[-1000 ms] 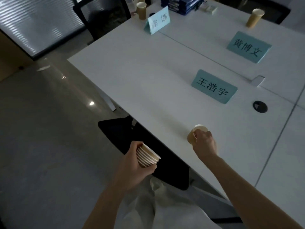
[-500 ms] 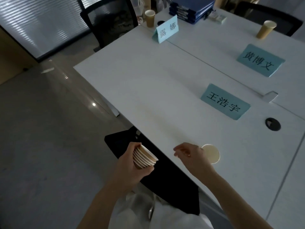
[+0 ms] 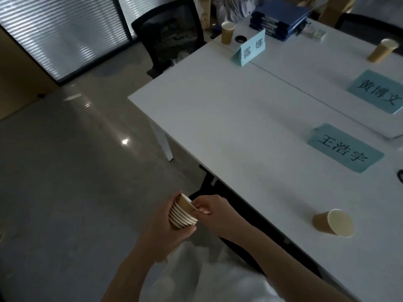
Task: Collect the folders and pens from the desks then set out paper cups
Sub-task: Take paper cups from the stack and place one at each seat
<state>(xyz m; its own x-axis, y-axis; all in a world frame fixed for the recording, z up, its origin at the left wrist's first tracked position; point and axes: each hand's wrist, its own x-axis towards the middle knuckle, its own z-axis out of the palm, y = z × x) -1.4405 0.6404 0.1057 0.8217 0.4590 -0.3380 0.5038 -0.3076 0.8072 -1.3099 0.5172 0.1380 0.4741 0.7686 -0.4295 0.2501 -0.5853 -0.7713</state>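
I see my left hand (image 3: 165,225) curled round a nested stack of brown paper cups with white rims (image 3: 182,216), held off the near-left edge of the white bench (image 3: 218,118), out over the floor rather than over the bench top. The stack's long axis is tilted, mouths pointing up and to the right, towards my right hand (image 3: 214,211). That hand is touching the stack: its fingertips (image 3: 201,209) pinch the rim of the outermost cup, thumb side hidden. So both grips are clamped on the cups, the left round the stack's body and the right on the top rim.

The relation that matters, as I judge it, is that the top cup comes free only along the stack's axis, up and rightward, which is also the way to the bench. One single brown paper cup (image 3: 333,222) already stands on the bench, well to the right, in front of the flat teal name card (image 3: 345,148). Two more brown cups stand farther off, one by the folded tent card (image 3: 249,49) and one at the far right edge (image 3: 381,50). A pile of blue folders (image 3: 280,20) sits at the far end, so I take the collecting to be done.
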